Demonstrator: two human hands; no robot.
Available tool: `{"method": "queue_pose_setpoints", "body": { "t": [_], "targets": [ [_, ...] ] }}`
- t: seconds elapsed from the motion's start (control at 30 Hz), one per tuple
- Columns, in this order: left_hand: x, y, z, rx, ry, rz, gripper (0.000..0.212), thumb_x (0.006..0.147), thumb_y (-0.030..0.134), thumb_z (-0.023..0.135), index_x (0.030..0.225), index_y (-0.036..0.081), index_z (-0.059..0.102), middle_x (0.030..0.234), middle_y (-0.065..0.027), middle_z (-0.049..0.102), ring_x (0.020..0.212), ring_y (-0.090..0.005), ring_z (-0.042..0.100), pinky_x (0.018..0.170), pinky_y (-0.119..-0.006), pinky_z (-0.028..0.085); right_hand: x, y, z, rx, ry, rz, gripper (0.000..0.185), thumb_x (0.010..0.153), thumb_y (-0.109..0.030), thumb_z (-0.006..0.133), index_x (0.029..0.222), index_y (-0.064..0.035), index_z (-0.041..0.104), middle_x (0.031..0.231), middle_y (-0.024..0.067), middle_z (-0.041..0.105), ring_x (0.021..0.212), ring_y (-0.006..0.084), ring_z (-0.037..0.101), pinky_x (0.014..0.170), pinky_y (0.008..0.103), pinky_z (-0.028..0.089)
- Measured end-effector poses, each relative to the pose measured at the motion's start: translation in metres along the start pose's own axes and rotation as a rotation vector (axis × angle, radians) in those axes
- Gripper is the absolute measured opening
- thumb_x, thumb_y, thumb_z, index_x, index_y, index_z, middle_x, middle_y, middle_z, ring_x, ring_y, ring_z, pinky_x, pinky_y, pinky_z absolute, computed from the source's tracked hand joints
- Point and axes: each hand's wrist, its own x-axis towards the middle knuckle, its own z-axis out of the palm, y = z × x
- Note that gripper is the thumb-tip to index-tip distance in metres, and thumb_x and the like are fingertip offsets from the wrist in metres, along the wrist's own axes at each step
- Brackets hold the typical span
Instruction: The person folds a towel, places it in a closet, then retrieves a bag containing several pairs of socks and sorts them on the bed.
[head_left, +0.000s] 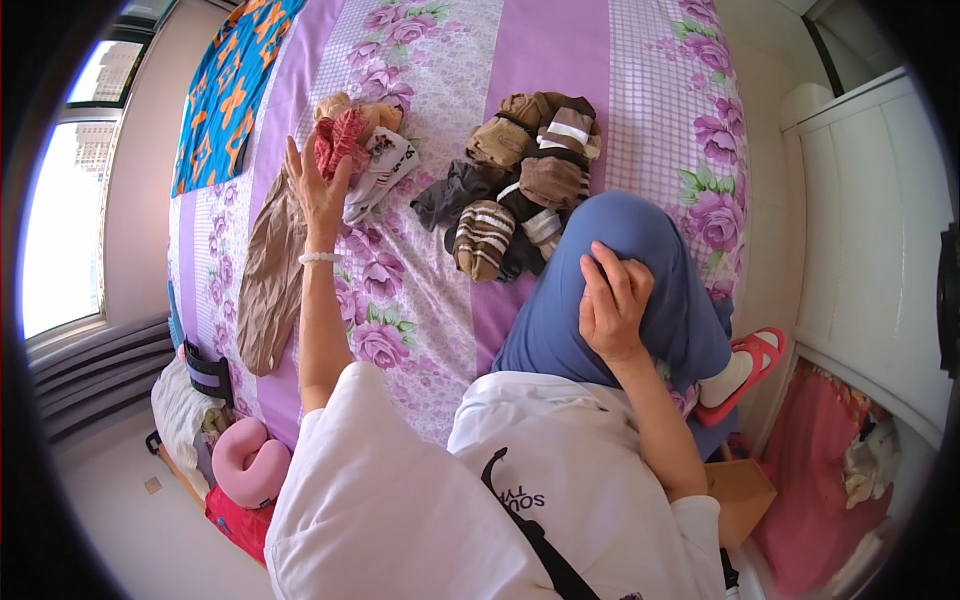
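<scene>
My left hand, with a bead bracelet at the wrist, reaches over the bed with fingers spread, beside a red knitted sock. Whether its fingertips touch the sock I cannot tell. White patterned socks and beige socks lie in the same small heap. Left of my forearm is a crumpled brown cloth or paper piece. My right hand hangs over my blue-trousered knee, fingers loosely bent, holding nothing. Past the knee sits a pile of rolled socks: brown, striped and dark grey.
The bed has a purple floral sheet. A blue and orange cloth lies at the upper left. A pink neck pillow sits at the lower left bed edge. A cardboard box stands at the lower right, near a red sandal.
</scene>
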Motion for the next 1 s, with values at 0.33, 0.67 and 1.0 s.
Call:
{"method": "queue_pose_setpoints", "body": {
  "t": [0.33,0.67,1.0],
  "targets": [
    [0.003,-0.007,0.064,0.484,0.018,0.083,0.062,0.09,0.052,0.049,0.143,0.022,0.038,0.153,-0.0189,0.021,0.135,-0.0429,0.029,0.106,-0.054,0.027,-0.004,0.0,0.001,0.0,0.023,-0.003,0.029,0.084,-0.009,0.051,0.109,-0.0028,0.065,0.122,0.0086,0.058,0.094,0.0233,0.051,0.091,0.0389,0.039],
    [-0.02,0.103,0.021,0.073,-0.175,0.127,0.087,0.075,0.036,0.072,0.147,0.018,0.028,0.154,-0.0226,0.012,0.14,-0.0419,0.014,0.11,-0.053,0.021,0.002,0.0,-0.002,0.03,0.034,0.005,0.028,0.082,-0.006,0.054,0.107,-0.0024,0.065,0.121,0.0086,0.059,0.094,0.0236,0.053,0.09,0.0382,0.04],
    [-0.031,0.174,0.063,-0.075,-0.557,0.365,0.071,0.075,0.016,0.071,0.139,0.02,0.042,0.147,-0.0205,0.031,0.126,-0.0392,0.042,0.1,-0.045,0.04,0.034,-0.011,-0.012,0.019,-0.003,0.106,0.034,0.076,-0.006,0.062,0.11,-0.0036,0.06,0.112,0.0081,0.058,0.095,0.0229,0.054,0.086,0.0397,0.039]
  ]
}}
